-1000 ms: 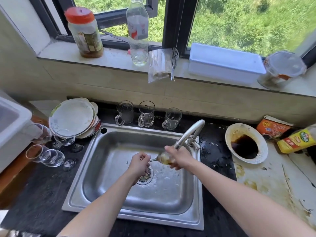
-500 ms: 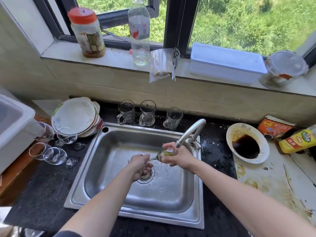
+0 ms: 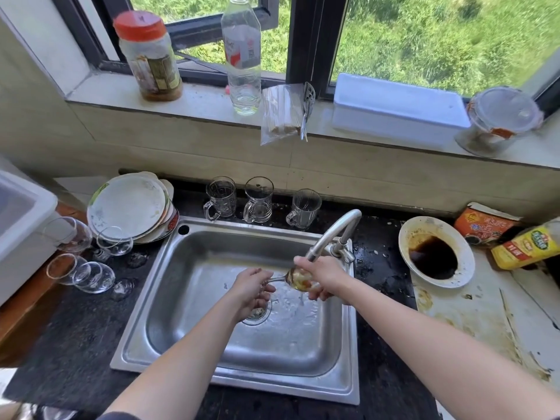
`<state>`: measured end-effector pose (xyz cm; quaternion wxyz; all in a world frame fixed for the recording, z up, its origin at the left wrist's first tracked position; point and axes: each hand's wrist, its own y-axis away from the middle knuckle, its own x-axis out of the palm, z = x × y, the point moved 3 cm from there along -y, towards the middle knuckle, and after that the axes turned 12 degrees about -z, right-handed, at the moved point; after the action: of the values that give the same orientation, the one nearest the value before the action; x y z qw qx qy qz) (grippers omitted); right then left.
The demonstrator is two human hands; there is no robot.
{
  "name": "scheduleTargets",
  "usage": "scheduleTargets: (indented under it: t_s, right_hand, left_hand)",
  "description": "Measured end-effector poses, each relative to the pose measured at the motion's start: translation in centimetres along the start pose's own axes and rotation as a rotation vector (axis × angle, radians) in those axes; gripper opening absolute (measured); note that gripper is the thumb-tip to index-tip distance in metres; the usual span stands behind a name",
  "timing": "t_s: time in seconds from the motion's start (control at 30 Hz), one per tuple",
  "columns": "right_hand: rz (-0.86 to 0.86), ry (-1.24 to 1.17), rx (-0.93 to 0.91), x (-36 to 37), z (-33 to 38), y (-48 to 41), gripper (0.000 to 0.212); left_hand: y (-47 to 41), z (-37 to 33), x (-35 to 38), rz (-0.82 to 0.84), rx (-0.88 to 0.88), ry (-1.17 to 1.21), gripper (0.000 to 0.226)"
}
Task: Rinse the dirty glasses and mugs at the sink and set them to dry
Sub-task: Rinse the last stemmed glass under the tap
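Over the steel sink (image 3: 236, 380) I hold a stemmed wine glass (image 3: 298, 280) on its side under the tap (image 3: 336, 231). My left hand (image 3: 251, 291) grips its stem and foot. My right hand (image 3: 325, 275) wraps around the bowl, partly hiding it. A thin stream of water falls from the glass toward the drain. Three glass mugs (image 3: 222, 197) (image 3: 259, 200) (image 3: 304, 207) stand upright behind the sink. Several wine glasses (image 3: 69, 234) stand or lie on the dark counter at the left.
A stack of plates (image 3: 130, 204) leans at the sink's back left corner. On the stained board at the right sit a bowl of dark sauce (image 3: 436, 253) and packets (image 3: 527, 247). The windowsill holds a jar (image 3: 148, 59), a bottle (image 3: 244, 56) and a white box (image 3: 397, 107).
Both hands have kept hold of the wine glass and lifted it slightly, closer under the spout. Nothing else on the counter has moved.
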<state>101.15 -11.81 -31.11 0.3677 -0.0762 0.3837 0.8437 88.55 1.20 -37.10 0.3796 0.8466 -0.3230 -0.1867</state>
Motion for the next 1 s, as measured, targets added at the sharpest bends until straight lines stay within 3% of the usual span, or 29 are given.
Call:
scheduleTargets:
  t_s: [0.17,0.3,0.4,0.5,0.7,0.9,1.0]
  right_hand:
    - [0.033,0.057,-0.212,-0.2,0.0,0.2,0.044]
    - [0.025,0.012,-0.046,-1.1,-0.4,-0.1,0.024]
    - [-0.019,-0.153,0.111,-1.6,-1.4,-0.5,0.030]
    - [0.010,-0.313,0.108,-2.2,-1.8,-0.1,0.034]
    - [-0.106,-0.130,0.099,-3.6,-2.2,-0.1,0.047]
    - [-0.010,-0.233,0.074,-5.7,-1.5,0.9,0.032]
    - [-0.080,-0.219,0.050,-5.6,-1.9,1.0,0.038]
  left_hand:
    - [-0.2,0.0,0.8,-0.022,-0.017,-0.094,0.011]
    - [0.5,-0.5,1.6,0.070,-0.004,-0.001,0.010]
    - [0.7,-0.9,2.2,0.069,0.063,0.055,0.010]
    - [0.6,-1.4,2.5,0.039,0.129,0.002,0.011]
    - [1.4,-2.7,4.4,0.212,0.336,-0.324,0.009]
    - [0.6,-2.6,5.3,0.196,0.113,0.001,0.005]
    - [1.2,-2.8,6.3,0.217,0.197,-0.130,0.007]
